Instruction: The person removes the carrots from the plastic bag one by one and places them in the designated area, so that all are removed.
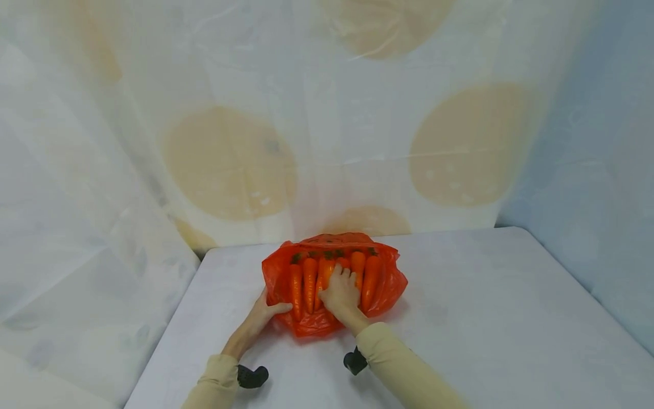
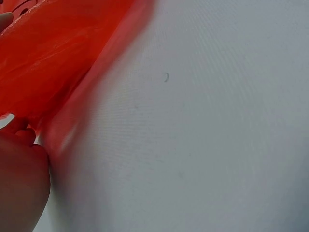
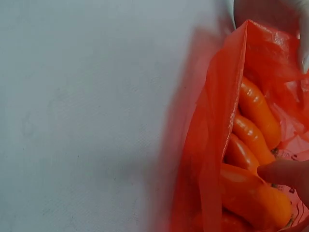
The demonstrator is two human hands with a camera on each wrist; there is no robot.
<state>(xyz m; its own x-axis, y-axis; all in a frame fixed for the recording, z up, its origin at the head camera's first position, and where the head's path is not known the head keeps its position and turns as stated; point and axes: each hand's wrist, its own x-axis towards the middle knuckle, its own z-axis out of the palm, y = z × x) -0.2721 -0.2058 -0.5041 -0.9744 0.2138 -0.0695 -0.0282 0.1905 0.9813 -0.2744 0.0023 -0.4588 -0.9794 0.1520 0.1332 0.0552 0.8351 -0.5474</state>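
Note:
A red plastic bag (image 1: 395, 284) lies on the white table with its mouth spread wide. Several orange carrots (image 1: 309, 284) with dark green stem ends sit side by side in it. My left hand (image 1: 263, 309) holds the bag's near left edge, its thumb over the rim and its other fingers mostly hidden by the plastic. Over the middle of the row, my right hand (image 1: 341, 295) reaches in with spread fingers on the carrots. In the right wrist view one fingertip (image 3: 277, 171) touches a carrot (image 3: 253, 193); the middle carrots are partly covered by that hand.
The white table (image 1: 485, 307) extends on both sides of the bag. Behind it hangs a pale sheet (image 1: 352, 125) with large tan circles, and more sheeting closes off the left and right. Dark wrist devices (image 1: 252, 376) sit under both forearms.

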